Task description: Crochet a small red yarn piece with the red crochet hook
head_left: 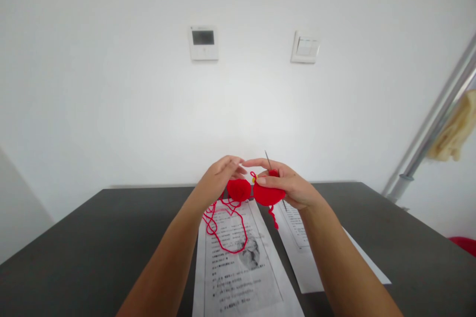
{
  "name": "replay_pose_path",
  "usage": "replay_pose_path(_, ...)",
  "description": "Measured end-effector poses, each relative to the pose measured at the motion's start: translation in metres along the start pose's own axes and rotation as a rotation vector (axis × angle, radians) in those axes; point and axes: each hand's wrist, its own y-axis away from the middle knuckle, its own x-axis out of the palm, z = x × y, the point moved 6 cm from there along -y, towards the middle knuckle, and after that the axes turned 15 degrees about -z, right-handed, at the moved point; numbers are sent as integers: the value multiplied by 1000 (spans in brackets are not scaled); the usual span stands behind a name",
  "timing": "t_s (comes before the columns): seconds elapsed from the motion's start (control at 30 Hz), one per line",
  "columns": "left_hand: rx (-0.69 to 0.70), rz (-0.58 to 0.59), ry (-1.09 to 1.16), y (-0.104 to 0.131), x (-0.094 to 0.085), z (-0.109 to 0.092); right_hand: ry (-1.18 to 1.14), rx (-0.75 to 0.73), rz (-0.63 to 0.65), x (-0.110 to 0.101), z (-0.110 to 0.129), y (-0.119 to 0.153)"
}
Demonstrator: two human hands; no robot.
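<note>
My right hand (288, 183) grips a red crocheted piece (268, 195) between thumb and fingers. A thin metal crochet hook (268, 159) is held in the same hand, its tip sticking up above the fingers. By the thumb a small red loop stands up beside a yellow bit (255, 179), perhaps a stitch marker. My left hand (222, 174) reaches across with fingers extended and slightly apart, close to the right index fingertip; whether they touch I cannot tell. Just below it rests a red yarn ball (239, 189). Loose red yarn (243, 230) trails over the paper, partly hidden behind the left hand.
Two printed sheets lie on the dark table: one sheet (238, 287) in the middle, another sheet (310, 277) under my right forearm. Behind the table (92, 247) rises a white wall with a panel (204, 43) and a switch (305, 47). A metal pole (427, 133) slants at right.
</note>
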Motion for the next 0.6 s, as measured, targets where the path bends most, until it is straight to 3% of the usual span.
replay_pose_path(0.1,-131,364,282,16,26,-2,-21,-27,-1,1,0,-3)
replay_pose_path(0.17,-201,500,430,22,32,-2,-30,-38,14,2,1,-3)
replay_pose_path(0.4,-213,503,408,19,23,3,-97,-29,63,7,7,3)
replay_pose_path(0.6,-123,614,214,26,31,-1,-152,-43,72,10,8,4)
